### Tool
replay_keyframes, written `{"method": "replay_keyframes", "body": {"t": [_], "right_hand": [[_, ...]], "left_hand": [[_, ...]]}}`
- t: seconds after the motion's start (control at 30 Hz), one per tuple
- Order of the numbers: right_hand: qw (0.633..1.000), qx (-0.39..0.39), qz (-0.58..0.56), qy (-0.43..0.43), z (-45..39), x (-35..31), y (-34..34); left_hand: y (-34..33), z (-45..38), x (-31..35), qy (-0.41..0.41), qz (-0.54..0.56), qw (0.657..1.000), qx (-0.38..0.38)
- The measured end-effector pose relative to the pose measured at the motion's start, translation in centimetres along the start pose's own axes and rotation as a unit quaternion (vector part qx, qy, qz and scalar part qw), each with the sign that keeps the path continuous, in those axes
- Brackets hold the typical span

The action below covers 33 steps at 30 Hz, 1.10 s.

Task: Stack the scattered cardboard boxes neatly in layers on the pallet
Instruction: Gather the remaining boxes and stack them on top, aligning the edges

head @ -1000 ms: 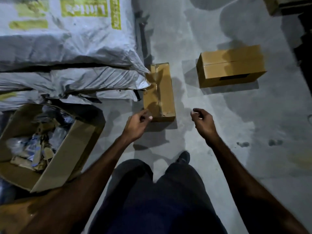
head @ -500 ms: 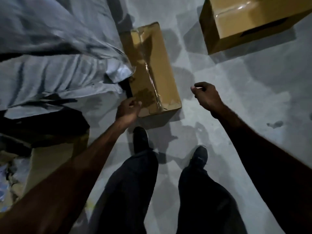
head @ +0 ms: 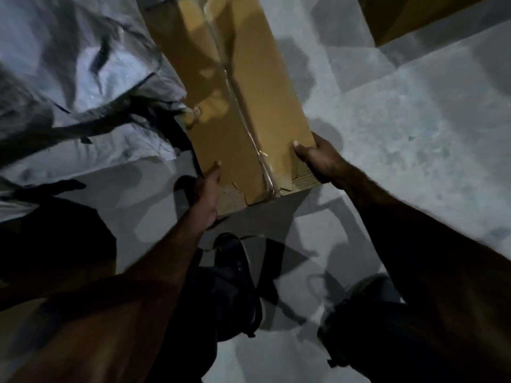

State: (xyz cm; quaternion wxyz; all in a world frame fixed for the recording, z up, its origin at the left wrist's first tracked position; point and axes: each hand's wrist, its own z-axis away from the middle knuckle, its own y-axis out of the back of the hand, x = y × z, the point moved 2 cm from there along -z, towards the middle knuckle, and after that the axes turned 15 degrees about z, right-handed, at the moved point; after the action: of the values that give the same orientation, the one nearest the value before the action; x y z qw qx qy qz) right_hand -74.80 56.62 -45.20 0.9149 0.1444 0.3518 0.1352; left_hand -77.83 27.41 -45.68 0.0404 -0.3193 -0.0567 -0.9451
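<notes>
A long taped cardboard box (head: 235,100) lies on the concrete floor, running away from me beside a pile of grey sacks. Its near edge is torn and frayed. My left hand (head: 206,193) grips the box's near left corner, thumb on top. My right hand (head: 320,158) grips the near right corner, thumb pressed on the top face. A second cardboard box (head: 409,17) shows only partly at the top right edge. No pallet is in view.
Grey plastic sacks (head: 83,87) are heaped at the left, touching the box's left side. Bare concrete floor (head: 414,134) spreads to the right. My two dark shoes (head: 237,286) stand just behind the box. A dark shape sits at lower left.
I have bent closer to the box. My right hand moved left onto its near right corner, and my left hand closed on the near left corner. The view dropped, cropping the second box.
</notes>
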Motion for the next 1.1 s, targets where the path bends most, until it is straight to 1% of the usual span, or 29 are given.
{"method": "replay_keyframes", "body": {"t": [0.1,0.17,0.27,0.37,0.47,0.53,0.6,0.73,0.87,0.93,1.03,1.1], "right_hand": [[0.999,-0.001,-0.037,0.015,2.6,-0.4,1.0],[0.999,0.006,-0.050,0.016,5.9,-1.4,3.5],[0.997,0.015,-0.069,0.012,12.2,-3.5,8.6],[0.996,0.024,-0.082,0.007,19.7,-6.0,14.1],[0.993,0.039,-0.107,-0.007,28.9,-9.0,19.6],[0.989,0.067,-0.131,-0.022,34.6,-10.8,22.3],[0.981,0.100,-0.165,-0.036,40.7,-12.2,24.4],[0.956,0.181,-0.225,-0.047,52.1,-14.0,26.3],[0.931,0.258,-0.252,-0.052,60.8,-14.9,26.0],[0.909,0.310,-0.272,-0.054,64.8,-14.9,25.1],[0.864,0.390,-0.312,-0.066,70.0,-15.2,23.0],[0.829,0.439,-0.337,-0.083,72.8,-15.5,21.0]], "left_hand": [[-1.4,3.4,1.1,-0.033,-0.012,0.999,-0.003],[-2.1,6.8,1.9,-0.033,-0.001,0.999,-0.007],[-3.3,13.2,3.8,-0.023,0.003,0.999,-0.037],[-4.3,20.6,7.2,0.013,0.041,0.997,-0.067],[-5.8,29.3,12.2,0.039,0.040,0.992,-0.114],[-6.5,34.7,15.6,0.031,0.033,0.990,-0.137],[-7.0,40.4,18.7,0.014,0.006,0.990,-0.142],[-7.8,49.6,22.5,-0.014,-0.035,0.988,-0.150],[-8.5,56.5,24.6,-0.044,-0.085,0.973,-0.208],[-8.7,58.7,25.5,-0.075,-0.120,0.959,-0.247],[-9.6,61.5,27.3,-0.109,-0.161,0.932,-0.305],[-10.0,63.6,28.2,-0.118,-0.185,0.914,-0.342]]}}
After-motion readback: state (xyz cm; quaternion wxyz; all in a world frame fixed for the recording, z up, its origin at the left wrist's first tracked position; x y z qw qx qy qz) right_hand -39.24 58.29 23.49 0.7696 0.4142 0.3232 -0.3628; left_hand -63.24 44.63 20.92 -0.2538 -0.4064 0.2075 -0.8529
